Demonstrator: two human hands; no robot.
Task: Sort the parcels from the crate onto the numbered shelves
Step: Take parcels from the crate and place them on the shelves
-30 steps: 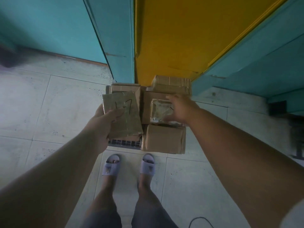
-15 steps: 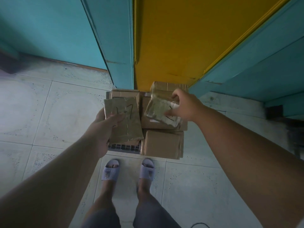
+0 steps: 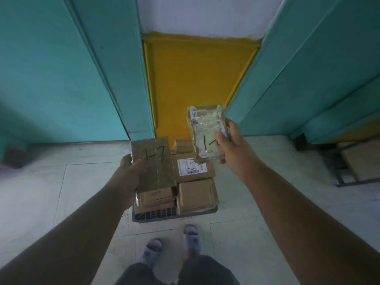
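My left hand (image 3: 131,170) grips a flat brown parcel (image 3: 153,163) marked "1-7" in black, held over the left side of the crate. My right hand (image 3: 232,146) holds up a small parcel wrapped in clear tape (image 3: 206,131), marked "1-" with the rest hidden by my thumb, above the crate's right side. The dark plastic crate (image 3: 156,214) sits on the floor in front of my feet, filled with several brown cardboard parcels (image 3: 196,194). One of them (image 3: 195,168) carries a white label with a handwritten "8".
Teal shelf units (image 3: 72,79) stand left and right, with a yellow panel (image 3: 195,83) between them at the back. At the far right a low dark rack (image 3: 339,171) holds another brown box (image 3: 362,161). Pale floor tiles surround the crate; my slippered feet (image 3: 170,241) stand just before it.
My right hand has lifted the taped parcel out of the crate and raised it to face me. The view has tilted upward. My left hand still holds the "1-7" parcel.
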